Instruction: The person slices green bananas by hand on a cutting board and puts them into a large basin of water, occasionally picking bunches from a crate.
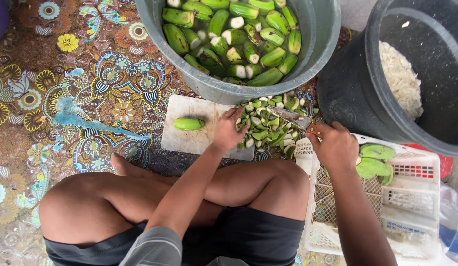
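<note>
On the white cutting board (189,140), a heap of green peel scraps (266,129) is pressed by the left hand (228,132), its fingers spread flat over the pile. A knife (294,118) is gripped by its handle in the closed right hand (336,147), the blade laid against the scraps. One unpeeled green banana (188,123) is left well apart on the board. The scraps are judged light, loose and probably sap-sticky, best gathered by scooping from beneath.
</note>
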